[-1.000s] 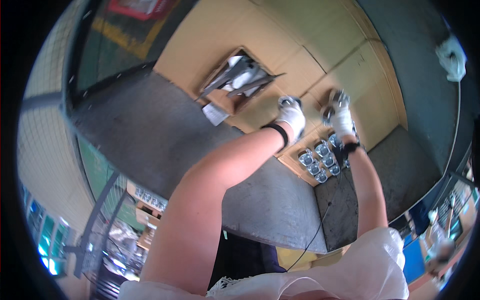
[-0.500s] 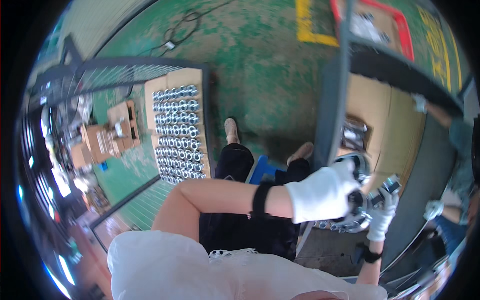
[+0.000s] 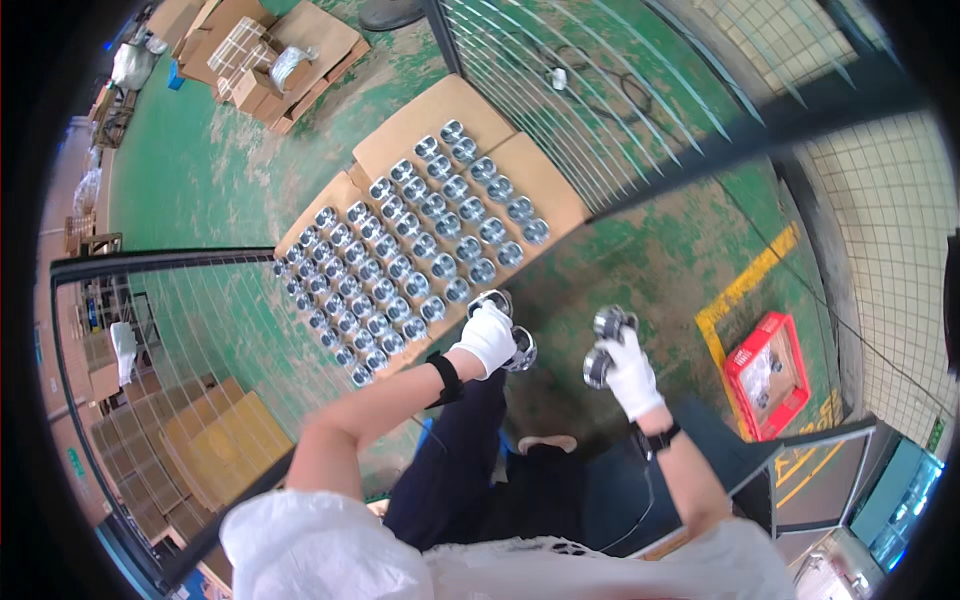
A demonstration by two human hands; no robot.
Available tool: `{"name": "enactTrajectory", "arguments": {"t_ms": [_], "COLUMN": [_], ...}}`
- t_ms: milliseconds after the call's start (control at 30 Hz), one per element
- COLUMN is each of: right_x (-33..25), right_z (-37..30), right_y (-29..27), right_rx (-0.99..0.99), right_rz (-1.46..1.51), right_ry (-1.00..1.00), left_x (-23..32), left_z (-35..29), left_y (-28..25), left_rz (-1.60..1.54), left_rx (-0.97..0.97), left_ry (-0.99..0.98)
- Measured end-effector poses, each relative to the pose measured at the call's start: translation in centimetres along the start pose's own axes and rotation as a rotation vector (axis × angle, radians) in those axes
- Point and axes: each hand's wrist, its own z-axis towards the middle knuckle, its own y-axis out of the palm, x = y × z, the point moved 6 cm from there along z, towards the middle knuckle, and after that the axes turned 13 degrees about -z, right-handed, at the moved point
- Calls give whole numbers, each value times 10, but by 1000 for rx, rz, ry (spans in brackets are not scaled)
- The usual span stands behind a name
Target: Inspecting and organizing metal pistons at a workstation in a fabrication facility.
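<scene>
My left hand (image 3: 486, 340), in a white glove, is closed around a shiny dumbbell-shaped metal part (image 3: 522, 350), whose two round ends stick out past the fingers. It hangs close to the near right edge of a cardboard-covered rack (image 3: 560, 190). Rows of similar chrome parts (image 3: 433, 205) stand on that cardboard. To the right, over the floor, my gloved right hand (image 3: 630, 378) grips a second dumbbell-shaped metal part (image 3: 597, 370), apart from the rack. Both wrists wear black bands. The palms and the middles of both parts are hidden.
Dark wire-mesh panels (image 3: 600, 90) rise at the rack's far side and left. On the right floor lies a red tray (image 3: 790, 400) by a yellow line. A dark bench (image 3: 690, 450) stands near my right arm. Cartons on a pallet (image 3: 320, 50) sit far left.
I have turned left from the bin on the right toward the rack of chrome parts. Both hands have come away from the bin, each with a dumbbell-shaped metal part, and are now farther apart.
</scene>
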Motion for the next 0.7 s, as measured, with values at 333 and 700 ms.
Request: {"name": "enactTrajectory", "arguments": {"t_ms": [333, 700], "right_x": [62, 116], "right_z": [371, 441], "right_y": [185, 247], "right_rx": [-87, -19], "right_rz": [-190, -393], "right_ry": [44, -133], "left_x": [-234, -275], "left_z": [144, 351], "left_y": [-22, -28], "left_rz": [-394, 336], "left_rx": [473, 109], "left_ry": [-243, -116]}}
